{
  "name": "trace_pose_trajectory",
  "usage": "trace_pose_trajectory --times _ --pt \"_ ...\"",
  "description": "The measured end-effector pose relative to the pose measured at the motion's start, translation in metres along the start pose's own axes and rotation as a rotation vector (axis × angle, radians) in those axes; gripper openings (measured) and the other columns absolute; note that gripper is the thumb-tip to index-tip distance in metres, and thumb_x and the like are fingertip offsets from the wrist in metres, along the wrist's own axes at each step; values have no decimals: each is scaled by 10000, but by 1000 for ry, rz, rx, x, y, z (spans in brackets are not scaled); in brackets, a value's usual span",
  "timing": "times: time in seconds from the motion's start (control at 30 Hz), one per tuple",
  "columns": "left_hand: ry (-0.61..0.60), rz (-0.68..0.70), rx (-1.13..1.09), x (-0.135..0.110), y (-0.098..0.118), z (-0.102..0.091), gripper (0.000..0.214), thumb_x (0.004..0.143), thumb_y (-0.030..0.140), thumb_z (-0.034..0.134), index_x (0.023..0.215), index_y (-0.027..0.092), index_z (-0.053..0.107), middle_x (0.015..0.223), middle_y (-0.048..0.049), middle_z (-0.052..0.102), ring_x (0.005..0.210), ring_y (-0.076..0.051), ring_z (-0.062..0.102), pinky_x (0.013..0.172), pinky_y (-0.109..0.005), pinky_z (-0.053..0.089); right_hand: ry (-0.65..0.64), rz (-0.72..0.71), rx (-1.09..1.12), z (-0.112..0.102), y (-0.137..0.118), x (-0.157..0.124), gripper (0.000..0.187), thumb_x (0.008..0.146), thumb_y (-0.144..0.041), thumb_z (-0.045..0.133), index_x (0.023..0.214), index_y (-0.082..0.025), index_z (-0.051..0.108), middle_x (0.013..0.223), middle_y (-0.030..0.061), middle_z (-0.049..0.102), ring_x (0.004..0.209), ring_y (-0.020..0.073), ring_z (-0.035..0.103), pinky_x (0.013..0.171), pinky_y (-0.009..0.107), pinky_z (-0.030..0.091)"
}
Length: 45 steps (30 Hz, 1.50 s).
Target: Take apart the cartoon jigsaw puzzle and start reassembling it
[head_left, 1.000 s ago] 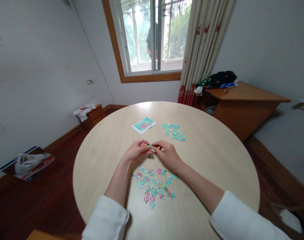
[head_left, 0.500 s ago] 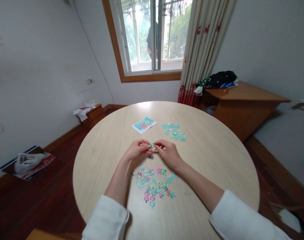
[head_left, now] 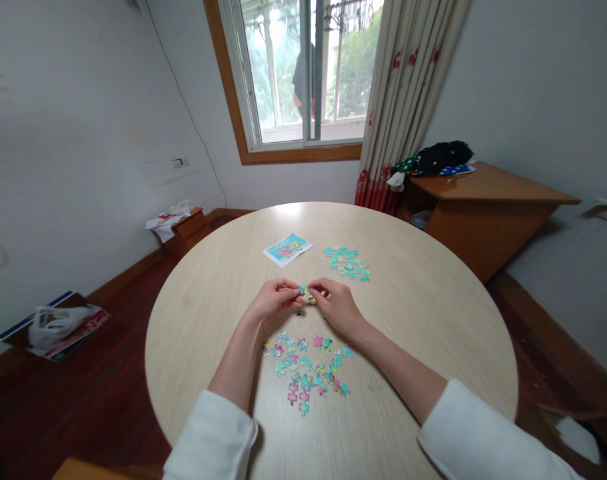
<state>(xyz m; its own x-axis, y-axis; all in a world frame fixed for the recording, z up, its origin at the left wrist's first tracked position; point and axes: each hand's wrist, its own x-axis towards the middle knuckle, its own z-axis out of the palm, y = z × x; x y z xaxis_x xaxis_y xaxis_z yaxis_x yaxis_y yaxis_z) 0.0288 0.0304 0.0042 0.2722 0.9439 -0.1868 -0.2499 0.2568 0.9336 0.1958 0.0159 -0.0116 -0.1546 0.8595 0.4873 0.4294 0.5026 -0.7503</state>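
Observation:
Near the middle of the round table, my left hand [head_left: 277, 298] and my right hand [head_left: 334, 303] meet fingertip to fingertip. Between their pinched fingers are small turquoise and yellow jigsaw puzzle pieces [head_left: 304, 290]; fingertips partly cover them, so I cannot tell whether they are joined. A dark-patterned piece [head_left: 298, 312] lies just below my left fingers. Closer to me spreads a loose group of pink, turquoise and yellow puzzle pieces [head_left: 306, 363]. Beyond my right hand lies a second group of mostly turquoise pieces [head_left: 347, 262].
A printed picture sheet [head_left: 288, 249] lies on the pale wooden table [head_left: 198, 300] beyond my left hand. A wooden desk [head_left: 498, 187] with dark cloth on it stands at the right. On the left floor is a plastic bag [head_left: 60, 325]. A window and curtain are behind.
My hands stay almost in place, with only a slight shift of the fingertips around the pieces. The pieces on the table have not moved.

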Motion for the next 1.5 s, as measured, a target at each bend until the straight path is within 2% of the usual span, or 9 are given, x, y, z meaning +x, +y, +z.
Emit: trace_pose_trajectory --times 0.37,0.53,0.77,0.97,1.5 --pt "51 72 121 2 -2 1 185 589 141 806 647 83 639 548 -52 644 461 -103 575 506 -229 470 -33 36 -65 1 8 1 118 834 -164 547 828 -157 665 813 50 702 729 147 613 691 278 464" --pt "161 181 258 5 -5 4 103 615 113 755 605 100 654 472 -16 582 416 -72 481 430 -188 344 -59 63 -161 -3 12 4 134 829 -130 541 856 -154 670 855 67 697 796 168 619 755 308 468" --pt "254 321 493 15 -18 1 58 593 129 722 581 128 666 572 -21 641 556 -110 546 561 -221 402 -176 86 -443 -7 15 4 160 810 -149 600 943 -162 687 1011 83 646 980 207 573 871 352 408" --pt "284 303 706 18 -26 -1 52 651 179 669 633 131 669 536 13 607 516 -102 510 543 -229 381 -261 126 -486 -7 13 2 182 846 -219 593 997 -172 682 1055 82 620 1011 206 551 865 337 378" --pt "280 252 837 13 -22 7 74 699 136 648 625 134 656 497 32 566 499 -90 511 536 -212 386 -282 150 -493 -8 11 3 203 856 -222 580 1033 -188 674 1072 81 615 1023 195 542 876 326 356"
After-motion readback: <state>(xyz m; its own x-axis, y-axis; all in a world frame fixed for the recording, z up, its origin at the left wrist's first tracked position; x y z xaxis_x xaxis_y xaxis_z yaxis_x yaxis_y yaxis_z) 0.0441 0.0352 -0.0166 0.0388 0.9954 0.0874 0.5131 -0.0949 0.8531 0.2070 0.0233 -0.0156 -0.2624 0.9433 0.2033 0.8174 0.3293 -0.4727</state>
